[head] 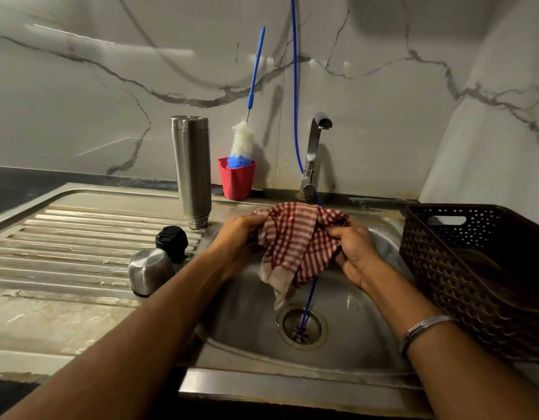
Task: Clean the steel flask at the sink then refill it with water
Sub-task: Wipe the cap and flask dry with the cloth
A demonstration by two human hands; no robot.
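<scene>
Over the sink bowl, centre of the frame: both hands are holding a red-and-white checked cloth (295, 244) above the round steel sink basin (347, 322).
Left hand (241, 234): its grip is curling round the cloth's upper left edge, fingers tucked into the fabric.
Right hand (353, 253): its grip is pinching the cloth's right side, thumb on top and fingers bunching the fabric underneath; a thin silver bracelet (425, 327) is sitting on that wrist.
Cloth: it is hanging crumpled between the two hands, one pale corner drooping toward the drain (303, 327).
Tall cylindrical steel flask (191, 171): it is standing mouth-down on the ribbed steel draining board (65, 247), left of centre, well apart from both hands.
Flask parts: a black screw cap (171, 242) and a rounded steel cup lid (150, 271) are lying on the draining board in front of the flask, just beside the left forearm.
Back of the counter: a red plastic cup (237, 180) is holding a blue-handled white bottle brush (242, 140) leaning on the marbled wall.
Chrome tap (313, 153): it is standing behind the basin, with a thin blue hose (296, 86) running down past it into the drain.
Right edge of the frame: a dark brown woven plastic basket (480, 268) is sitting beside the basin.
</scene>
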